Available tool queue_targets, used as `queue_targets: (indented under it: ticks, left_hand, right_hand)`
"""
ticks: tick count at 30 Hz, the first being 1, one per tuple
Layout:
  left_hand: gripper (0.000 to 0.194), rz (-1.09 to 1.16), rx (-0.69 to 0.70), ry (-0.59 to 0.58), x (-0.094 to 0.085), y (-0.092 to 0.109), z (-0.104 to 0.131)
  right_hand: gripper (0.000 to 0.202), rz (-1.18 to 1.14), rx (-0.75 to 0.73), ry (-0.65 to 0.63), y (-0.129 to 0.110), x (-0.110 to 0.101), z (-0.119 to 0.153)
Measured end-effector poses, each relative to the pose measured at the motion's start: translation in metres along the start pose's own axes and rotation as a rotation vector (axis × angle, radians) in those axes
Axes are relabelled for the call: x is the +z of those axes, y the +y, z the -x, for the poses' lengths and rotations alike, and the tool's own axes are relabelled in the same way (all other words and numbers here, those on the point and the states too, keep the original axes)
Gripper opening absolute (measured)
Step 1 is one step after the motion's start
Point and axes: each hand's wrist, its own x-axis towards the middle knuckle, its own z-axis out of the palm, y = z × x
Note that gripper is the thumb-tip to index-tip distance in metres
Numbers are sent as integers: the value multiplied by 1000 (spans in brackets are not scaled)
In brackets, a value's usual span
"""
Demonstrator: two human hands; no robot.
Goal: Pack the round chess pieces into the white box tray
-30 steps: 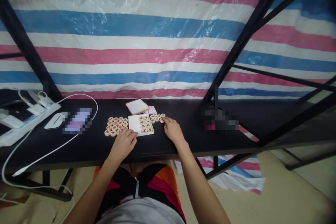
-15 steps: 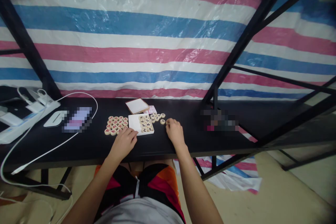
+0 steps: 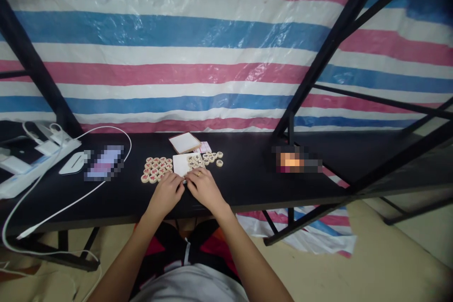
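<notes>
A shallow white box [image 3: 180, 164] lies on the black table, with Chinese chess pieces [image 3: 191, 160] in its right part. My left hand [image 3: 166, 193] is closed at the box's near left corner, fingertips at its edge. Over the near right part of the box, my right hand [image 3: 204, 188] has its fingers bent together, the tips close to my left fingers. What it pinches, if anything, is hidden. Left of the box, red-marked pieces [image 3: 155, 166] lie in rows, partly behind my left hand. Several loose dark-marked pieces [image 3: 213, 155] lie to the right, one of them [image 3: 220, 163] a little nearer to me.
Behind the box lie an open lid [image 3: 185, 142] and a pink-white paper [image 3: 203, 147]. A blurred-out phone-like item [image 3: 105, 162], a white flat device [image 3: 72, 163], cables and a power strip [image 3: 42, 155] are at left. Black metal posts [image 3: 318, 66] frame the table before a striped sheet.
My right hand has moved left from beside the loose pieces to the near edge of the box, now covering part of its pieces. My left hand stays at the box corner.
</notes>
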Motion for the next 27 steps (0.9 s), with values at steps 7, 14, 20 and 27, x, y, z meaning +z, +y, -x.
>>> queue_targets:
  ticks: [7, 14, 20, 27]
  left_hand:
    - [16, -8, -6, -14, 0, 0, -1]
    - [17, -20, -4, -10, 2, -2, 1]
    - [18, -17, -14, -7, 1, -1, 1]
    - [18, -31, -47, -45, 0, 1, 2]
  right_hand:
    - [21, 67, 59, 72, -3, 0, 1]
    - [36, 194, 342, 141, 39, -20, 9]
    - [36, 322, 451, 1, 65, -19, 19]
    - [23, 362, 550, 43, 58, -20, 20]
